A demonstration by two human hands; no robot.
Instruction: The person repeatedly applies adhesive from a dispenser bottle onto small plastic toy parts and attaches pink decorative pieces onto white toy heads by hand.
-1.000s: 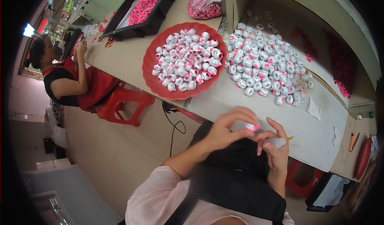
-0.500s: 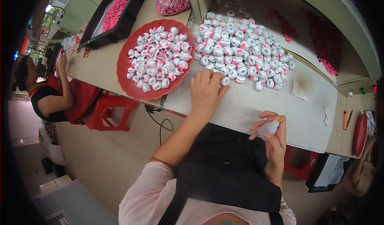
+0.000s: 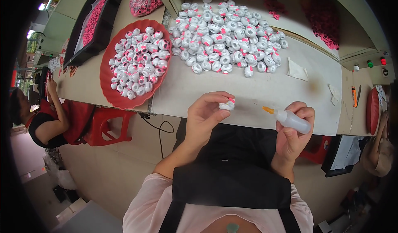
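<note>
Between thumb and fingers, my left hand point(image 3: 203, 119) pinches one small white and pink piece point(image 3: 226, 105), rounded like the others in the heap. My right hand point(image 3: 295, 129) is wrapped round a translucent squeeze bottle point(image 3: 295, 122) with an orange needle tip. The bottle lies nearly level, its thin needle pointing left toward the piece, a gap between them. Beyond my hands, a large heap of the same white and pink pieces point(image 3: 228, 38), several with a round hole showing, is spread on a white sheet point(image 3: 248, 88).
Left of the heap stands a red scalloped dish point(image 3: 108, 81) full of similar pieces. Farther left are a black tray point(image 3: 78, 42) of pink bits and a clear bag point(image 3: 145, 1) of pink bits. Paper scraps point(image 3: 297, 70) lie right. A co-worker point(image 3: 52, 117) sits at far left.
My left hand has drawn back from the heap with one piece. My right hand has turned the bottle so its needle points left toward that piece. The whole view has shifted slightly.
</note>
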